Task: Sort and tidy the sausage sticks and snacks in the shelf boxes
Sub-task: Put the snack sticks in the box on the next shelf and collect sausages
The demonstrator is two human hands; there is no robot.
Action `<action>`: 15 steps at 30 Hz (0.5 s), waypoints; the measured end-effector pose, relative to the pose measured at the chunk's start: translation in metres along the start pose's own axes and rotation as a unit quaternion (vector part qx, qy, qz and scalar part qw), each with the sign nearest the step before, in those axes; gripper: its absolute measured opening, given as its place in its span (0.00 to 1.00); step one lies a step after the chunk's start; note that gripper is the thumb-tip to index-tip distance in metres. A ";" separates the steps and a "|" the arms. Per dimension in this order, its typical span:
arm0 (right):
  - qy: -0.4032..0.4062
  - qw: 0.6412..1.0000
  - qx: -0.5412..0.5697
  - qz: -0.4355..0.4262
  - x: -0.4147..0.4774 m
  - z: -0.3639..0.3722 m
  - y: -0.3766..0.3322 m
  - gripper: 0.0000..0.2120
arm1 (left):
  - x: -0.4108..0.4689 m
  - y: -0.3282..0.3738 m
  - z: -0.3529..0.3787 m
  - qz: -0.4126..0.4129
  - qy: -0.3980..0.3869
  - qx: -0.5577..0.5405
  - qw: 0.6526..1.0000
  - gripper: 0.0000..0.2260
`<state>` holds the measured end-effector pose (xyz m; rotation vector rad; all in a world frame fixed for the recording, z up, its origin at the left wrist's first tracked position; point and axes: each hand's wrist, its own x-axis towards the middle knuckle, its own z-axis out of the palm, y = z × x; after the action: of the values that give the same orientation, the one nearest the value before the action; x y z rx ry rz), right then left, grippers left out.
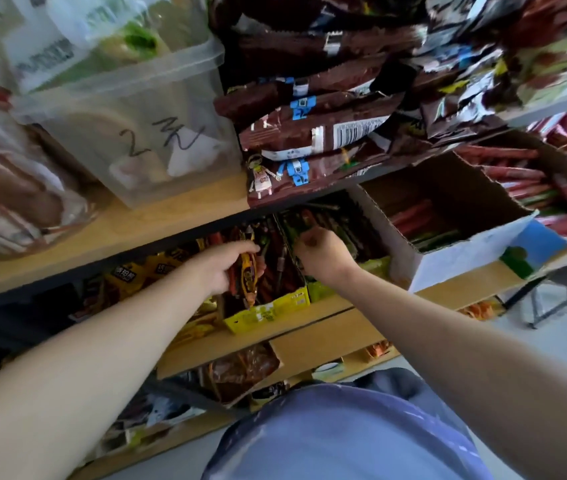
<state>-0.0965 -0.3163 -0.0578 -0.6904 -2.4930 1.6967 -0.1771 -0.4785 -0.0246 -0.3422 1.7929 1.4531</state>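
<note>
Reaching in, left hand (223,268) grips sausage sticks (249,271); right hand (323,254) seemingly pinches a green packet (297,223).

Shelf edge (157,242) close above packed yellow box (268,311)

Bare left forearm (95,348) and right forearm (476,344), uncovered to frame edge. Bare left hand (221,268) and right hand (322,252). Wears blue-purple top (344,441), mottled with darker patches, faint pale streaks, greyer fold at upper edge.
</note>
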 end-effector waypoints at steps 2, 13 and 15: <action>-0.116 0.962 0.199 0.144 -0.007 0.013 -0.013 0.15 | 0.003 -0.001 0.007 -0.009 -0.009 -0.073 0.997 0.09; -0.098 0.992 0.016 0.082 -0.020 0.036 0.011 0.05 | 0.036 0.006 0.012 0.107 0.112 0.037 0.987 0.10; -0.119 0.990 -0.017 0.072 -0.027 0.038 0.016 0.09 | 0.034 0.001 0.012 0.109 0.099 0.061 0.987 0.20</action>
<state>-0.0783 -0.3553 -0.0815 -0.7274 -2.6944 1.8929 -0.1950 -0.4585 -0.0483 -0.2410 2.1245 1.4905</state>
